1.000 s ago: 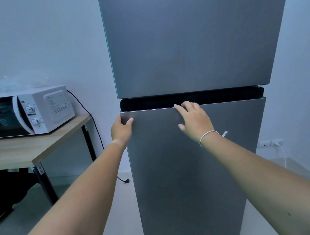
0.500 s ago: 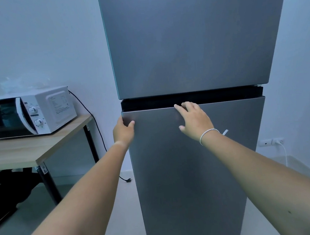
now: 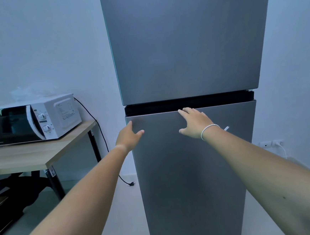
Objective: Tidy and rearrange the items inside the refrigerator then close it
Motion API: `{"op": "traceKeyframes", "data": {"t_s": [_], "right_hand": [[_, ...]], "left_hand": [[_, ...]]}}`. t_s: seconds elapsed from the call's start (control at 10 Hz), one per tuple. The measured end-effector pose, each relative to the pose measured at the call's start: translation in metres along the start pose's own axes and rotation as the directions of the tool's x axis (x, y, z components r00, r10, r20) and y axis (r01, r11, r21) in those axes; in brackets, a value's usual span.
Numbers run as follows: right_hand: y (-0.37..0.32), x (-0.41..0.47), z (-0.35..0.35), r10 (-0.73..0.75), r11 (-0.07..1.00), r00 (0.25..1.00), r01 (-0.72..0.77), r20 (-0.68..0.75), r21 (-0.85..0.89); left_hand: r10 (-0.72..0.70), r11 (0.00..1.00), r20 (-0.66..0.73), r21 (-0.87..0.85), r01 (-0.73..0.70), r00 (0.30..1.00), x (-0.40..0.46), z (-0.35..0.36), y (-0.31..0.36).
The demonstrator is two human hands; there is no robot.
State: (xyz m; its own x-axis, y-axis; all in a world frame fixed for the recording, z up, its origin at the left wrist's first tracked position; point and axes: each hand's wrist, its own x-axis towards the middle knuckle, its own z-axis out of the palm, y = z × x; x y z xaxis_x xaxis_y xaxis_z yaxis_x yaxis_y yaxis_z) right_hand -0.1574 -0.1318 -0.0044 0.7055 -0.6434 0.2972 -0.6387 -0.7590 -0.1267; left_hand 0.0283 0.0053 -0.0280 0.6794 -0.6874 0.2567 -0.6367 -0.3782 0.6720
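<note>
Two bare forearms reach forward to the tall grey steel two-door refrigerator point(image 3: 186, 59), whose doors are both closed. The left hand point(image 3: 128, 136) rests at the top left corner of the lower door point(image 3: 194, 179), thumb spread onto its face, while the right hand point(image 3: 194, 123), wearing a thin white wristband point(image 3: 208, 130), lies flat with fingers spread at the door's top edge. Farther left, a white microwave oven point(image 3: 32, 121) sits on a light wooden table point(image 3: 33, 156) against the wall.

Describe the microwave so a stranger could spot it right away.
Start at the tall grey refrigerator; just to its left stands a wooden table. The microwave sits on it: a white box with a dark glass door and two round knobs.
</note>
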Motion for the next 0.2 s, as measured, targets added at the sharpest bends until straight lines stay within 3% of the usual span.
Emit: {"op": "traceKeyframes", "data": {"t_s": [0.2], "right_hand": [[0.003, -0.023, -0.022, 0.011, 1.000, 0.999, -0.011, -0.039, 0.000]], "left_hand": [[0.147, 0.973, 0.055, 0.170, -0.155, 0.988, -0.029, -0.020, 0.033]]}}
